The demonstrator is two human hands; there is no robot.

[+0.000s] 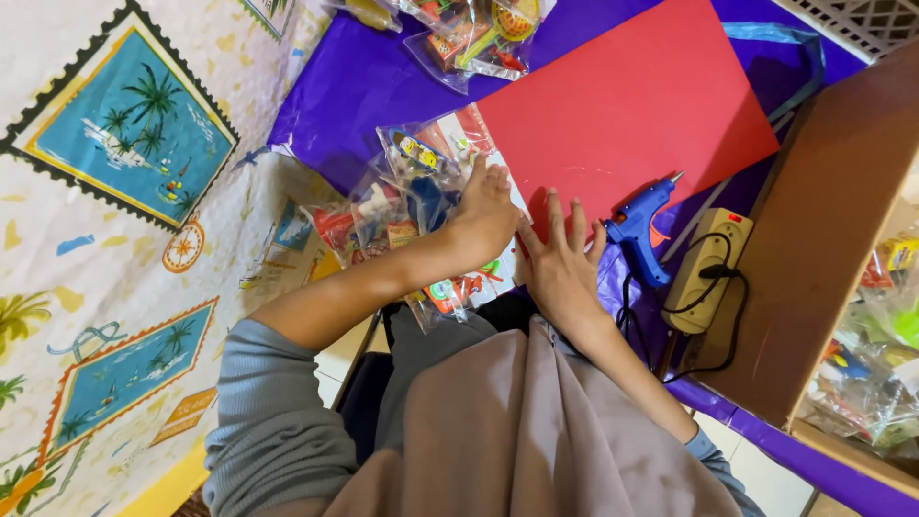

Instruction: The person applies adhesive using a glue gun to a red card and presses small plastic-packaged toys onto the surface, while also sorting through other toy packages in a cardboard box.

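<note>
A large red paper sheet point(632, 105) lies on a purple cover point(354, 86). My right hand point(560, 263) rests flat on the sheet's near corner, fingers spread. My left hand point(486, 213) presses on the sheet's left edge, beside a heap of small toys in clear plastic bags point(407, 206). Neither hand holds anything. A blue glue gun point(639, 230) lies just right of my right hand, nozzle pointing up toward the red sheet.
A beige power strip point(708, 273) with a black cable sits beside the glue gun. A brown cardboard box point(823, 230) with bagged toys stands at right. More bagged toys point(474, 33) lie at the top. A patterned cloth with palm pictures point(115, 191) covers the left.
</note>
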